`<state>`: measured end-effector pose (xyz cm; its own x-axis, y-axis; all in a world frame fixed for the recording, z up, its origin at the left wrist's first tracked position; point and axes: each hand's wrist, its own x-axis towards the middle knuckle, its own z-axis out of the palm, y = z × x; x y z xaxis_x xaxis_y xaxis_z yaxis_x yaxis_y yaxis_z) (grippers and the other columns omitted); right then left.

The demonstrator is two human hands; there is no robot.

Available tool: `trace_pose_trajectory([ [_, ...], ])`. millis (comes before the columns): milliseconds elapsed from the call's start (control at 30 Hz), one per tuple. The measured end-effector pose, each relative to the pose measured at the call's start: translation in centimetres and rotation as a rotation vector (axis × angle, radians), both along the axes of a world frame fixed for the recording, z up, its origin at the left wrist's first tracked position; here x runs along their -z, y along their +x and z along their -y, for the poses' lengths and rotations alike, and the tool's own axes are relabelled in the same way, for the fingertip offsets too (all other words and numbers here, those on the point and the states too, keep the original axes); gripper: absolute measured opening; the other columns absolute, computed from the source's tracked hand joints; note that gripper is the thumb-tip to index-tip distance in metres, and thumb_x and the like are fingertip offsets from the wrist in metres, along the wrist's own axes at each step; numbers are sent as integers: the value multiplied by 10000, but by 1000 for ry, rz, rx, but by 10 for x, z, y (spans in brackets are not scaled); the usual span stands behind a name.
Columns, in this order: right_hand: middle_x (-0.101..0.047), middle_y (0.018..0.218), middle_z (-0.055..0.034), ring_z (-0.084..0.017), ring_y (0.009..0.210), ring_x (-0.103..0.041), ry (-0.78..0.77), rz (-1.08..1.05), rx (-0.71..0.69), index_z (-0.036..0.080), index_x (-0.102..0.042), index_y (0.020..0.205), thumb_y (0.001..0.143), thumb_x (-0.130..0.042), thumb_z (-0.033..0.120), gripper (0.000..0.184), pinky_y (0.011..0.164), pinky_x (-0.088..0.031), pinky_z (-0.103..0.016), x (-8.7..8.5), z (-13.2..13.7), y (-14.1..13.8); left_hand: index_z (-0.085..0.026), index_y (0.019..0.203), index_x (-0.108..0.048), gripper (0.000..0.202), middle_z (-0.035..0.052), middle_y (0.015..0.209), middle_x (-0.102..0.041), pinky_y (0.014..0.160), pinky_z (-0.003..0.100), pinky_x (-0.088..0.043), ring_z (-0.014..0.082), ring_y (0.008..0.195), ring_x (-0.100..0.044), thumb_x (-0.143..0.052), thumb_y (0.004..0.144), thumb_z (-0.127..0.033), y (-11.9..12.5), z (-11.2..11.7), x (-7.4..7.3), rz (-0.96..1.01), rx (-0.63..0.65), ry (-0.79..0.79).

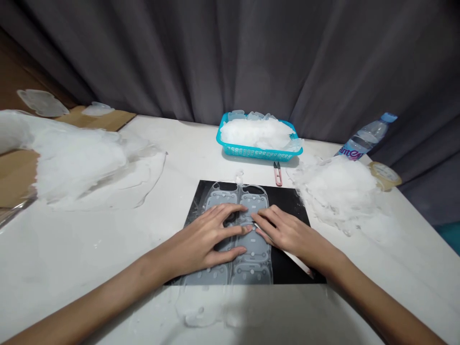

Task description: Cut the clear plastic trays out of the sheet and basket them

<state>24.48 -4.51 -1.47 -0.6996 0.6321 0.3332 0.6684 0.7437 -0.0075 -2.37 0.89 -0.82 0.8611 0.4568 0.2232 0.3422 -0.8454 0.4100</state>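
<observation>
A clear moulded silicone-like sheet [252,244] with rounded panels lies over a black mat [287,263], its near end reaching past the mat onto the white table. My left hand [212,235] rests on the sheet's left side, fingers spread and pressing it down. In my right hand [283,230] is a slim white pen-shaped tool [296,262]; the fingers pinch it close to its tip, which meets the sheet's right column of panels. That tip is too small to make out. The tool's back end points toward the mat's near right corner.
Behind the mat are pink-handled thread snips [278,175] and a turquoise basket [260,152] full of translucent pieces. A heap of clear sheets [79,163] spreads at left by cardboard [108,120]. Clear scraps [345,187], a water bottle [366,136] and a tape roll [386,176] sit right.
</observation>
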Motion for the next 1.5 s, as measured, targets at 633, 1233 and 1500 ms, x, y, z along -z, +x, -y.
trace_pose_trajectory([
  [633,-712,1051,-61,-203,1016,-662,-480,-603,94,205,-753,1078,1050,-568,283,202,937,-511,-346,-63,-50,19,-310,1337,-511,407,108,1585,-390,1154,515,-505,301,1452,-484,-696,983,-386,2,-4,-1,236,-194,-377],
  [1233,-699,1026,-76,-201,938,-677,-324,-565,76,221,-708,1162,1088,-498,314,241,869,-550,-337,-26,-37,9,-201,1011,-758,198,49,1017,-773,884,336,-542,211,958,-721,-688,990,-386,16,-7,-6,423,-312,-605],
  [1500,-697,953,-78,-206,861,-622,-157,-484,-6,200,-674,1108,1060,-556,206,128,801,-532,-364,-6,-32,-7,-186,987,-656,264,14,897,-673,707,268,-499,167,809,-627,-678,974,-448,15,-7,2,450,-433,-657],
])
